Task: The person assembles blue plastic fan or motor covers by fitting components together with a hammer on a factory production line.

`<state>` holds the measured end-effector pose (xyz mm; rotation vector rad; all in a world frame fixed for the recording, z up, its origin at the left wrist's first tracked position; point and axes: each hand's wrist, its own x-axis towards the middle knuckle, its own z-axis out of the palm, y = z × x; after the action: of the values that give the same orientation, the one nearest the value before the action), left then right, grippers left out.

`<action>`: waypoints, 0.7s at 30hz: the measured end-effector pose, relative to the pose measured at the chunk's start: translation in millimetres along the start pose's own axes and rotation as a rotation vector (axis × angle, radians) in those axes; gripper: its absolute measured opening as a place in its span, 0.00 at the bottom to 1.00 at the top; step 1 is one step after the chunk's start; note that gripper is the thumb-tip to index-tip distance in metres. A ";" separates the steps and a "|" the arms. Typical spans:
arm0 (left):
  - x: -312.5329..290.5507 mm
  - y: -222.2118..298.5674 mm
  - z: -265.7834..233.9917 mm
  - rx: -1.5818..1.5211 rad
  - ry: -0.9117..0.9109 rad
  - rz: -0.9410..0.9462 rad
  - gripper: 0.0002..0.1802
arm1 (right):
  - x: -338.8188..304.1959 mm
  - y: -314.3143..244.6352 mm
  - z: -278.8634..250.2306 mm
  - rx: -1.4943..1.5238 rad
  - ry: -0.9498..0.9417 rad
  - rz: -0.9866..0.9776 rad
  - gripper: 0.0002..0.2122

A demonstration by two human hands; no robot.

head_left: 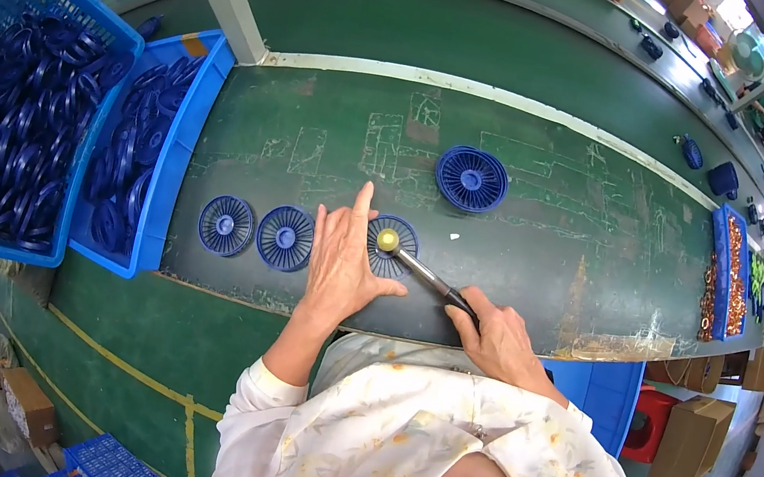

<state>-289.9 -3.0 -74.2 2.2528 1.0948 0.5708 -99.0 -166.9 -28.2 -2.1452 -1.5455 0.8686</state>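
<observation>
My right hand (pixel 499 340) grips the black handle of a hammer (pixel 428 277), its metal shaft slanting up and left. The yellow hammer head (pixel 388 239) is over the middle of a round blue slotted cover (pixel 408 231); I cannot tell whether it touches. Beside that cover's left edge, my left hand (pixel 341 257) is open, index finger and thumb stretched apart, hiding part of the rim. Two similar covers, one at far left (pixel 226 225) and one nearer my left hand (pixel 285 237), lie in the same row. Another blue slotted piece (pixel 472 180), deeper looking, stands farther back.
On the left stand a blue crate (pixel 120 41) and a blue bin (pixel 166 177), both full of dark blue round parts. A blue tray (pixel 742 228) of small copper-coloured rings sits at the right end. Behind the bench's pale ledge (pixel 483 91) runs a green conveyor (pixel 433 29).
</observation>
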 end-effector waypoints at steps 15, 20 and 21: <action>57.8 52.9 1.5 -0.153 0.218 0.263 0.78 | -16.5 36.7 4.2 0.427 0.546 -0.114 0.08; 83.1 56.7 22.4 -0.062 0.160 0.310 0.74 | -11.9 46.7 11.8 0.502 0.526 -0.055 0.08; 80.5 56.7 22.1 -0.110 0.185 0.358 0.73 | -15.1 47.5 10.8 0.463 0.504 -0.057 0.08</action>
<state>-198.4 26.8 -43.7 2.3475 0.7217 0.9774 -75.2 -197.8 -61.0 -1.7889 -1.0277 0.5382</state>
